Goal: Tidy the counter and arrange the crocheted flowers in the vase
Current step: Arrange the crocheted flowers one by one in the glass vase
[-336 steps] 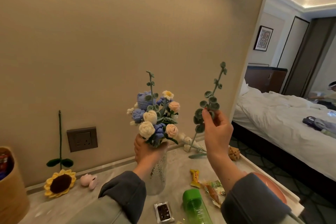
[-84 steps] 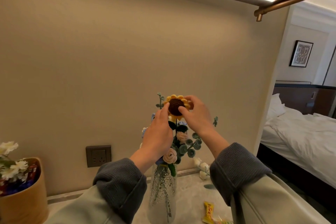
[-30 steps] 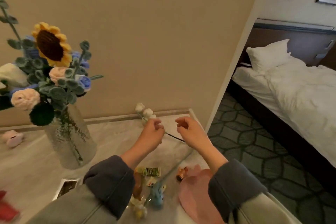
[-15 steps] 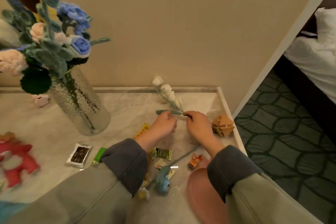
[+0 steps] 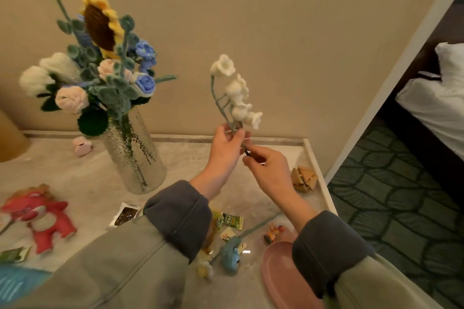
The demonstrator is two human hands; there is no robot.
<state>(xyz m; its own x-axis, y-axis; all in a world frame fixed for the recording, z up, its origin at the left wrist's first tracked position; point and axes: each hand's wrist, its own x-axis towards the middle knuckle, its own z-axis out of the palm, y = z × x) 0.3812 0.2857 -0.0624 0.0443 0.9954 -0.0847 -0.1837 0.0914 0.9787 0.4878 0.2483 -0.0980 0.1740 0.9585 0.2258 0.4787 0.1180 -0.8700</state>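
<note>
Left hand point(image 5: 226, 148) pinches the sprig point(image 5: 236, 90) under its blooms; right hand point(image 5: 270, 170) pinches the stem end, likely aiming for the vase point(image 5: 133, 158).

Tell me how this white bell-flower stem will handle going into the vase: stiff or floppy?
Probably fairly stiff: the white bell-flower stem stands upright above the left hand, which pinches it low down. Likely light, since fingertip pinches alone hold it; the right hand pinches its dark lower end. Its blooms hang to one side, so it may lean in the crowded vase.
</note>
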